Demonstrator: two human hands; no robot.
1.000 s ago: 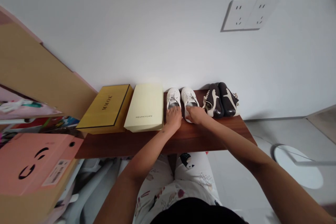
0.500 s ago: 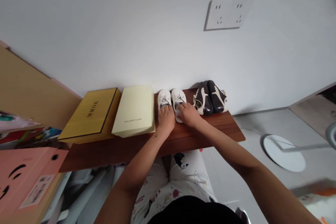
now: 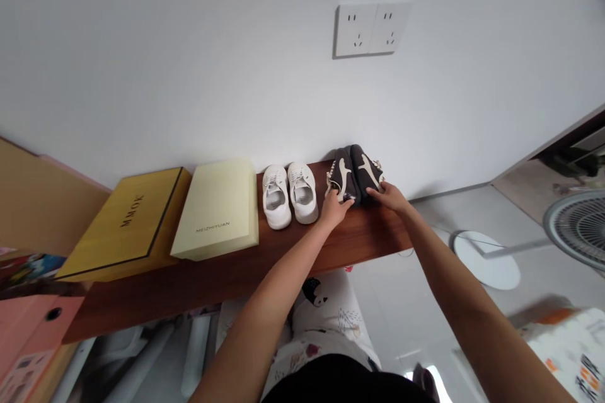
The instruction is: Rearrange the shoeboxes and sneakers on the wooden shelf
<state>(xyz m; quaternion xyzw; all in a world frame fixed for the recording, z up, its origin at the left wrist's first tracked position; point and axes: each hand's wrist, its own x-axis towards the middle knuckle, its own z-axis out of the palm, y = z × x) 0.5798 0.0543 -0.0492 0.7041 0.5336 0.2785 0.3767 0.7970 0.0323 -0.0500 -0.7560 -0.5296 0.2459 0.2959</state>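
A pair of dark brown sneakers with cream trim sits side by side at the right part of the brown wooden shelf (image 3: 283, 252). My left hand (image 3: 334, 208) is closed on the heel end of the left dark sneaker (image 3: 344, 173), fingers inside its opening and thumb on the outer heel. The heel of the right dark sneaker (image 3: 366, 170) is between the thumb and fingers of my right hand (image 3: 391, 195); some fingers are hidden. Left of them stand a white left sneaker (image 3: 276, 195) and a white right sneaker (image 3: 303, 192), toes toward the wall, untouched.
A cream shoe box (image 3: 217, 201) and a yellow shoe box (image 3: 130, 214) lie on the shelf's left. Behind rises a white wall with sockets (image 3: 371, 28). A pink box (image 3: 33, 334) is at lower left. A fan (image 3: 579, 227) and its round base (image 3: 489, 261) are on the right.
Both hands have left the white sneakers and moved right, onto the heels of the dark sneakers. The camera view has shifted to the right.
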